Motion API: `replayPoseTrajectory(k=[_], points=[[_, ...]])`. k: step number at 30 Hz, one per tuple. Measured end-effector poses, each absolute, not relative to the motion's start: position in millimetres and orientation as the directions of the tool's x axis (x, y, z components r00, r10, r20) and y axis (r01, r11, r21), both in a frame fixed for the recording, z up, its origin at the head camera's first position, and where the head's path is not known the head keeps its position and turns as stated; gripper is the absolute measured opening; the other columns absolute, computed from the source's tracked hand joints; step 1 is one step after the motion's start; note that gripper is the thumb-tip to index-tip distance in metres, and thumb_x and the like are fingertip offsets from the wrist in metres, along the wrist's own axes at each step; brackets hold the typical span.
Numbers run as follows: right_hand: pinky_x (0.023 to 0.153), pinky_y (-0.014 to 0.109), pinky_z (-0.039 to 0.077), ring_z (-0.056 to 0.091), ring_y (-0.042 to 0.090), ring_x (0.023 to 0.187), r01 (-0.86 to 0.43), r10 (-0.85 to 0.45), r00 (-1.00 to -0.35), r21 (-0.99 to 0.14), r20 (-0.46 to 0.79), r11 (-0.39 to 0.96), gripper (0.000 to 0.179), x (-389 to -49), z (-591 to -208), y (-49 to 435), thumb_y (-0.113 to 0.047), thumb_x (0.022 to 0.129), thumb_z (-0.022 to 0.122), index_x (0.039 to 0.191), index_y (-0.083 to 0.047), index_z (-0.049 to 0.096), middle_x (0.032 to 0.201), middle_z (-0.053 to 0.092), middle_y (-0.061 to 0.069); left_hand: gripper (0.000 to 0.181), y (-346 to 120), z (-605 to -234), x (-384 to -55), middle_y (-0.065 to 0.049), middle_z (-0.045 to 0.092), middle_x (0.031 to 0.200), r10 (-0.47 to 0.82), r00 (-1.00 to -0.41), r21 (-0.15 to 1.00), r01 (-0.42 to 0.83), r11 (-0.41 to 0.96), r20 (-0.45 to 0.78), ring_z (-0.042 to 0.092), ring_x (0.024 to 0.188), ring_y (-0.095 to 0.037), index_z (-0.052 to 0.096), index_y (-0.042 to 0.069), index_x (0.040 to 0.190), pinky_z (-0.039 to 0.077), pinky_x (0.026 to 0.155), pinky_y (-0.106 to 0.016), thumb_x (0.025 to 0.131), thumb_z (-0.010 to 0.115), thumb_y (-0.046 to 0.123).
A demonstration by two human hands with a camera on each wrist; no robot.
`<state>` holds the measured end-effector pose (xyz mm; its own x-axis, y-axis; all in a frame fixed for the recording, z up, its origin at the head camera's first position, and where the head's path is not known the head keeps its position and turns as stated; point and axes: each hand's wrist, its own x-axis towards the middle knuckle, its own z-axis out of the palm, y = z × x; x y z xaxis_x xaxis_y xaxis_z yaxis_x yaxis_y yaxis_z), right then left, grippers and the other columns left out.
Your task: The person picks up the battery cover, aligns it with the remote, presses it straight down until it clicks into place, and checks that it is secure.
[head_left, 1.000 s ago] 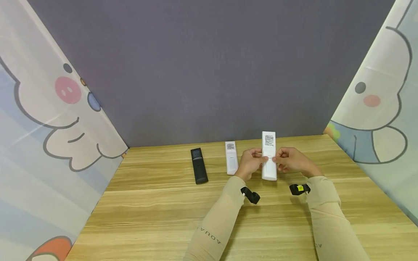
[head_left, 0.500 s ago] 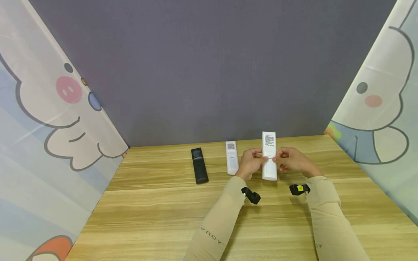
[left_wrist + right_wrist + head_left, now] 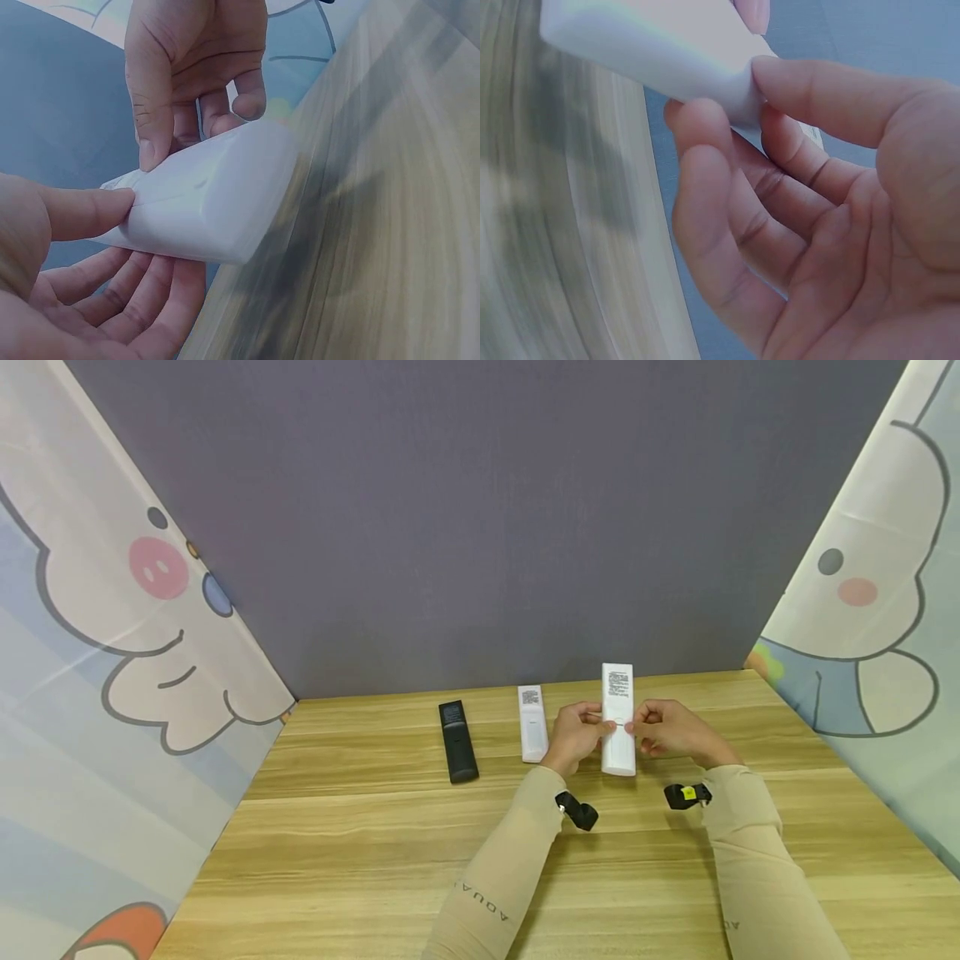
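Observation:
A white remote control (image 3: 618,752) is held up between both hands, its back with a printed label and battery cover turned toward the head camera. My left hand (image 3: 576,733) grips it from the left side, thumb on the cover and fingers behind. From the right, my right hand (image 3: 675,728) pinches the same remote, its thumb also on the back near the cover's upper edge. The left wrist view shows the remote's rounded end (image 3: 247,195) above the table, both thumbs near each other. In the right wrist view, curled fingers (image 3: 705,180) sit under the remote's edge.
A second white remote control (image 3: 533,727) lies label side up just left of the left hand. Farther left lies a black remote control (image 3: 459,743). The wooden table (image 3: 337,860) meets a grey back panel (image 3: 480,527), with cartoon-printed curtains (image 3: 862,610) at both sides.
The hands and the white remote stay practically in place, with both thumbs on its back. The other two remotes have not moved.

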<state>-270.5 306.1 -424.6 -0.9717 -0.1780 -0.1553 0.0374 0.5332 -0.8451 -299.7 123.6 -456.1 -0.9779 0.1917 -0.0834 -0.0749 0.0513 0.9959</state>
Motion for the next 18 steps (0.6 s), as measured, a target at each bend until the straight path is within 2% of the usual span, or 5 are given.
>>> replayPoseTrajectory(k=[10,18], points=[[0.068,0.035,0.061,0.065,0.017,0.076,0.053,-0.156,-0.975,-0.847,-0.158,0.528,0.017,-274,-431,302,-0.014,0.102,0.062,0.102,0.001,0.055,0.084,0.067,0.008,0.035,124,-458,-299,-0.002,0.072,0.092,0.162,-0.984,0.987,-0.051,0.15,-0.076,0.066,0.073,-0.014,0.072,0.007,0.121,0.062,0.075,-0.046,0.088,0.078,0.001],[0.067,0.034,0.06,0.064,0.016,0.075,0.063,-0.156,-0.973,-0.85,-0.168,0.522,0.018,-277,-444,300,-0.011,0.102,0.061,0.107,0.004,0.052,0.085,0.066,0.006,0.042,123,-460,-299,-0.003,0.075,0.101,0.154,-0.986,0.928,-0.008,0.371,-0.07,0.069,0.089,-0.014,0.071,0.01,0.124,0.057,0.077,-0.029,0.083,0.083,0.003]])
